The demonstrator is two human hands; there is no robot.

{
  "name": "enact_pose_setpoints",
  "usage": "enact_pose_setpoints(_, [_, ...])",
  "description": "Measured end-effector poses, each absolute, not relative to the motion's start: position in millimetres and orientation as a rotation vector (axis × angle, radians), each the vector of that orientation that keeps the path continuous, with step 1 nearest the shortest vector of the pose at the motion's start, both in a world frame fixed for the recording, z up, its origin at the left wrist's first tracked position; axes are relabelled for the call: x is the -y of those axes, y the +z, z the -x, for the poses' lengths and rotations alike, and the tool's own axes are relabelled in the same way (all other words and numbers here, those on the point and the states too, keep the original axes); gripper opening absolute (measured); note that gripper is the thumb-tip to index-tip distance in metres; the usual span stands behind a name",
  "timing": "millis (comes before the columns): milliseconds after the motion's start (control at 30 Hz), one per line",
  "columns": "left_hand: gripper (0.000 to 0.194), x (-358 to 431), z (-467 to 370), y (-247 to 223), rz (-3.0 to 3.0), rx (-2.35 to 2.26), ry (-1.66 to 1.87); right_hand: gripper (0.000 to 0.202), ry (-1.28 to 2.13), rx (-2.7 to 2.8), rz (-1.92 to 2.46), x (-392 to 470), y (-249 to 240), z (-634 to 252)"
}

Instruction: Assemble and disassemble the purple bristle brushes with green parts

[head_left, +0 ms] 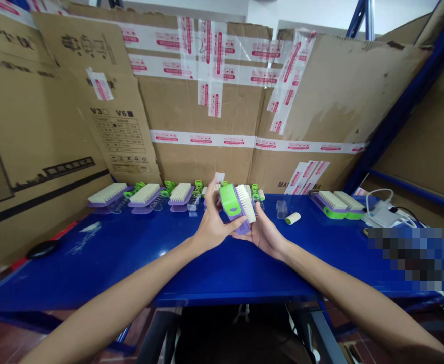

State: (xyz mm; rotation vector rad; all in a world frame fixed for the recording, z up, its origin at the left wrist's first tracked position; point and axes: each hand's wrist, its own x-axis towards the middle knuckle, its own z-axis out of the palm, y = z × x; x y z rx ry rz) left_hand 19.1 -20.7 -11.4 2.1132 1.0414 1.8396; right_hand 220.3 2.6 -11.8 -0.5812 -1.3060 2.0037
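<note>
Both of my hands hold one scrubbing brush above the middle of the blue table. The brush has a green handle, a purple body and white bristles turned to the right. My left hand grips its left side with the fingers up along the green handle. My right hand cups it from below and behind. A row of similar purple brushes lies bristles-up along the back of the table, to the left of my hands.
Two green-based brushes lie at the back right, near a small white roller and a clear cap. White cables sit at the right. Taped cardboard boxes wall the table's back and left. A black object lies far left.
</note>
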Motion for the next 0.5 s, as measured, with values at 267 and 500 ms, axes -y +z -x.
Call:
enact_pose_setpoints(267, [0.111,22,-16,-9,-2.169,-1.127,1.841,0.089,1.989,1.322,0.603,-5,-13,-220])
enact_pose_setpoints(500, [0.104,13,-13,-17,-2.111,-1.093,1.823,0.094,1.984,1.343,0.578,0,-8,-220])
